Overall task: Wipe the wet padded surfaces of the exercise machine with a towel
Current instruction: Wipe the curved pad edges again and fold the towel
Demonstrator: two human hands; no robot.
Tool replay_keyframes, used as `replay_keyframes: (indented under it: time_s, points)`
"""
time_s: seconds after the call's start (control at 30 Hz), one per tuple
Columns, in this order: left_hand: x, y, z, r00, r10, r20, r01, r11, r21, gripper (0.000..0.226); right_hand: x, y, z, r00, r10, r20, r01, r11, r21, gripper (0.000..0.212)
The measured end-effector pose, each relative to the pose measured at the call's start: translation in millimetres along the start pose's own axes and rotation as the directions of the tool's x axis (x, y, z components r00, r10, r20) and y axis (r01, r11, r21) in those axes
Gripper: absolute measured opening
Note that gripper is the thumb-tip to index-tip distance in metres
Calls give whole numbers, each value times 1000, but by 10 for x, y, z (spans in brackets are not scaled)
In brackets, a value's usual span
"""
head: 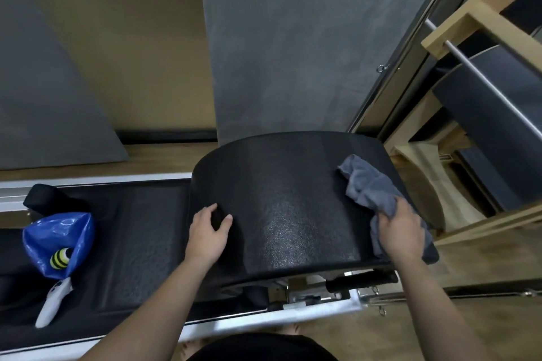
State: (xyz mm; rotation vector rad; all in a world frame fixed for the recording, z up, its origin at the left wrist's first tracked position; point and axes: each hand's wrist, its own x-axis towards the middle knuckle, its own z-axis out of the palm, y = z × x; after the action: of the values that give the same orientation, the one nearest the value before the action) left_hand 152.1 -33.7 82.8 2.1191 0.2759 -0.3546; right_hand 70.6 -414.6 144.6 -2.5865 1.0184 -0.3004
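While right hand (pixel 402 230) grip bunches the grey towel (pixel 370 188) on the arched pad (pixel 281 202) rt edge, left hand (pixel 208 231) rests spread; mid pad w/ sheen looks unwiped, flat pad (pixel 146 231) too.

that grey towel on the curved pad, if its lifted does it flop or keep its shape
The grey towel would probably flop: it lies crumpled in soft folds and drapes over the curved pad. It looks light, since the right hand bunches it easily. Dampness can't be judged.

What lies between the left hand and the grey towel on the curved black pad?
In the head view, only bare, glistening curved black pad lies between the left hand and the grey towel; nothing rests there.
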Motion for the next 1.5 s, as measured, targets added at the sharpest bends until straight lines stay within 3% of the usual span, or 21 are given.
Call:
replay_keyframes:
  time_s: [0.17,0.4,0.67,0.8,0.93,1.03,1.17,1.37,1.5]
  points:
    - [113,286,150,995,85,-59,-82,995,63,62,220,237,-74,988,139,67,-138,990,-14,36]
    - [159,481,242,998,23,-56,-11,978,210,63,437,319,-37,984,150,93,-147,989,-35,39]
    - [166,539,230,999,3,-47,8,972,235,63,363,-133,69,989,149,0,-149,989,-9,35]
    - [165,527,229,999,9,-46,3,969,246,62,77,-527,183,1000,3,-20,-3,1000,-21,32]
    - [157,502,202,999,17,-28,-9,970,241,54,-356,-953,370,972,-233,27,235,964,-123,49]
    - [174,484,152,1000,23,-11,-20,977,212,42,-746,-1323,473,919,-383,94,393,908,-146,56]
    - [193,469,34,998,37,49,-46,977,207,41,-1331,-1586,629,788,-592,168,614,774,-154,56]
    - [239,342,-69,988,116,104,-133,977,168,42,-1329,-1220,562,709,-682,180,705,680,-202,57]
    - [270,411,-27,991,106,86,-120,979,167,42,-1116,-757,371,730,-665,159,684,708,-176,61]
